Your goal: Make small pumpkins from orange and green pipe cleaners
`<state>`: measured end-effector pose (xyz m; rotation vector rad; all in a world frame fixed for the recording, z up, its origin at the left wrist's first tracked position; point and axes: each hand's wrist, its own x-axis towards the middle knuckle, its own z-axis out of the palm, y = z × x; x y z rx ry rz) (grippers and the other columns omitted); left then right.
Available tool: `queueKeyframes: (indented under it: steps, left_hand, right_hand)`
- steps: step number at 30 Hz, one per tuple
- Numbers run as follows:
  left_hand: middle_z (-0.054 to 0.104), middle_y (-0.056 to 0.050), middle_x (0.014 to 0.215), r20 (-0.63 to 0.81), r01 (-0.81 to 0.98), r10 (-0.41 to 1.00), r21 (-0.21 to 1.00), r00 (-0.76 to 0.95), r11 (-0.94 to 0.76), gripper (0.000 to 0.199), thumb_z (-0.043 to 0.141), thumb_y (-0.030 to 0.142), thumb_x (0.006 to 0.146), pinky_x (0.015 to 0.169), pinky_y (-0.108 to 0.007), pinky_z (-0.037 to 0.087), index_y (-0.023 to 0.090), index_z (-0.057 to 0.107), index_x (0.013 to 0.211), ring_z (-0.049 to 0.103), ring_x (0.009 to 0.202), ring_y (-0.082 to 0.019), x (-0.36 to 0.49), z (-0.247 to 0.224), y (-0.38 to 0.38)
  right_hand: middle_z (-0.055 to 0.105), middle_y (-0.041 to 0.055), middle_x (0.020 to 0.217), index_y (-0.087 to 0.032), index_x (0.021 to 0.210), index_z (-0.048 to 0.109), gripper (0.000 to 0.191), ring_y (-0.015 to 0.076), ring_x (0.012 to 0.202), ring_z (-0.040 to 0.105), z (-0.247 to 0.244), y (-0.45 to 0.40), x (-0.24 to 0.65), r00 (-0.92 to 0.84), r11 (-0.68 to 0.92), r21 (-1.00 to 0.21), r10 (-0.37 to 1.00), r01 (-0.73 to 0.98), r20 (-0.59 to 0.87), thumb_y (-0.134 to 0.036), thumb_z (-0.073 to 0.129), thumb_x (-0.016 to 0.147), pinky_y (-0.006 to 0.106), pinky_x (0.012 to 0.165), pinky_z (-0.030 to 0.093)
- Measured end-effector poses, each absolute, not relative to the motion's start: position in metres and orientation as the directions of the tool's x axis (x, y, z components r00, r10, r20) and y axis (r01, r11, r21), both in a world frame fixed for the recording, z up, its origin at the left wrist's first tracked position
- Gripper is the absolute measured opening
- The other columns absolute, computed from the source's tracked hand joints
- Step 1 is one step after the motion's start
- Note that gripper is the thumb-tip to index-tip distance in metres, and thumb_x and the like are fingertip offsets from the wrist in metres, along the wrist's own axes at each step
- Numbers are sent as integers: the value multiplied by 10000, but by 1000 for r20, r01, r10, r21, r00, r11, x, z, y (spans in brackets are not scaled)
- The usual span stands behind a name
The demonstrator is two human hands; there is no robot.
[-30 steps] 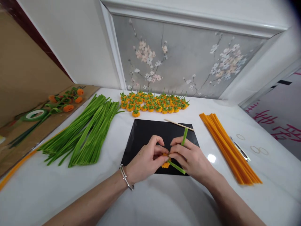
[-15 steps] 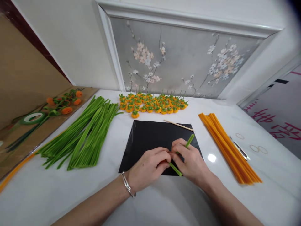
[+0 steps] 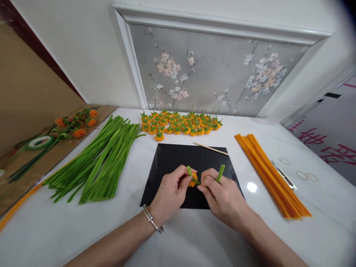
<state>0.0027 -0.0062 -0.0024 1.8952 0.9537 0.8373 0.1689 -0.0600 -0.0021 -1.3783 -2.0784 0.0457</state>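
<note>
Our left hand (image 3: 168, 192) has thumb and fingers pinched on a fuzzy orange piece (image 3: 192, 181), up over the black mat (image 3: 169, 159). Our right hand (image 3: 224, 195) is right beside it, fingers clamped on a green strip (image 3: 221, 173) that's poking up.

The orange piece (image 3: 193, 181), covered by the left hand (image 3: 170, 191) half a second ago, has been uncovered; the right hand (image 3: 222, 194) is now slightly parted from the left. A green tip (image 3: 189, 170) is now raised beside the left fingers.
</note>
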Motion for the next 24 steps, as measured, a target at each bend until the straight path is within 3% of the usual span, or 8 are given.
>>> queueKeyframes:
  steps: [4, 10, 14, 15, 17, 20, 24]
  left_hand:
    - [691, -36, 925, 240, 324, 833, 840, 499, -436, 177, 433, 129, 899, 705, -257, 503, 191, 597, 921, 647, 793, -152, 3, -1, -9]
    - [662, -41, 917, 325, 286, 763, 788, 559, -545, 262, 401, 60, 866, 742, -259, 483, 188, 597, 984, 619, 823, -150, 3, -2, -12]
    - [623, -3, 766, 244, 209, 811, 890, 531, -404, 131, 448, 137, 886, 644, -227, 457, 177, 555, 822, 572, 687, -121, 4, 1, -9]
    - [621, -3, 757, 207, 175, 840, 926, 502, -333, 117, 471, 163, 885, 636, -225, 458, 174, 536, 789, 567, 679, -120, 4, 2, -7]
    - [639, -23, 797, 131, 82, 887, 979, 444, -186, 122, 515, 211, 876, 663, -240, 478, 168, 514, 762, 583, 717, -132, 5, 4, -5]
    - [661, -56, 896, 52, -38, 922, 998, 383, -40, 127, 557, 270, 868, 742, -278, 508, 162, 533, 806, 611, 799, -152, 6, 5, -4]
    - [666, -48, 937, 60, -65, 931, 997, 360, -39, 111, 595, 264, 842, 794, -285, 520, 168, 587, 897, 630, 843, -154, 8, 6, -8]
  right_hand:
    - [609, 67, 806, -181, 765, 544, 186, 150, 651, 574, -3, -62, 157, -255, 486, -356, 808, 798, 532, -133, 428, 902, 270, 592, 491]
    - [613, 78, 827, -175, 766, 562, 201, 166, 715, 616, -4, -64, 143, -203, 511, -491, 810, 706, 551, -141, 431, 915, 289, 631, 535]
    - [614, 57, 970, -224, 912, 579, 149, 175, 931, 625, 2, -64, 152, -134, 560, -644, 799, 521, 586, -101, 500, 880, 303, 787, 553]
    - [603, 59, 1049, -248, 1013, 561, 213, 183, 990, 616, 3, -64, 157, -86, 556, -689, 803, 465, 590, -97, 521, 868, 321, 813, 554]
    - [539, 73, 1193, -295, 1180, 463, 382, 170, 929, 642, 4, -64, 165, 85, 531, -777, 805, 339, 587, -120, 558, 854, 325, 747, 581]
    - [543, 58, 1117, -277, 1151, 439, 350, 112, 669, 640, 0, -61, 170, 276, 370, -907, 867, 201, 415, -228, 602, 845, 269, 561, 577]
    - [593, 5, 841, -209, 993, 518, 279, 115, 609, 610, -5, -58, 159, 179, 131, -977, 971, 167, 161, -312, 671, 783, 245, 534, 559]
